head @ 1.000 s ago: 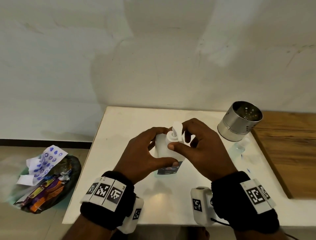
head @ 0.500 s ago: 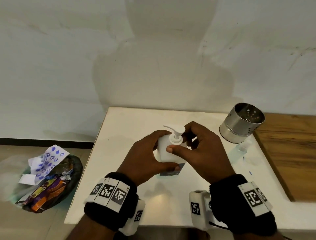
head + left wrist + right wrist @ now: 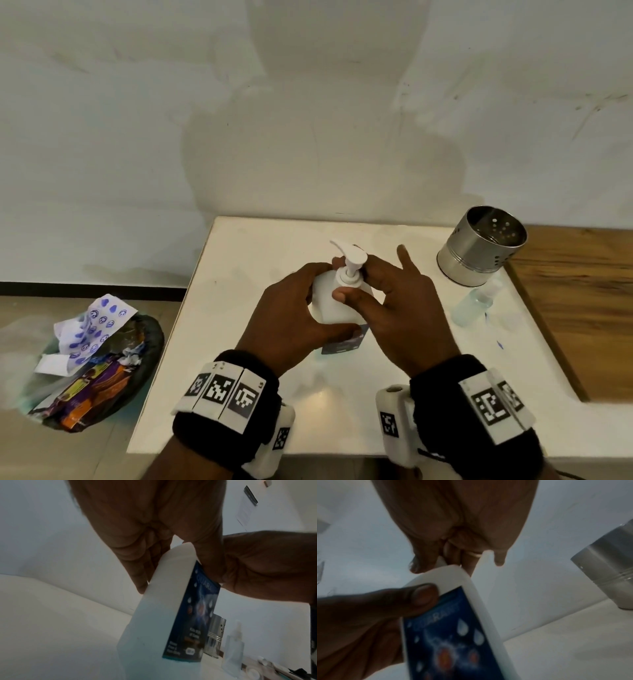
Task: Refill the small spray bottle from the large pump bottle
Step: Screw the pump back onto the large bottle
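Observation:
The large white pump bottle (image 3: 334,305) (image 3: 154,615) (image 3: 486,615) stands upright mid-table, its blue label facing me and its pump nozzle (image 3: 347,251) pointing left. My left hand (image 3: 310,298) grips the bottle's body from the left, thumb across the front. My right hand (image 3: 364,284) pinches the pump collar between thumb and a finger behind it, while its index finger sticks out straight. The small clear spray bottle (image 3: 474,303) (image 3: 234,649) stands apart to the right, beside the metal can.
A perforated metal can (image 3: 479,255) (image 3: 607,568) stands at the white table's (image 3: 239,274) back right corner. A wooden surface (image 3: 582,291) adjoins the table on the right. A bin of wrappers (image 3: 102,359) sits on the floor left. The wall is close behind.
The pump nozzle has swung from pointing away to pointing left as my right hand turned the top. My right index finger has lifted and straightened. The left hand keeps its grip.

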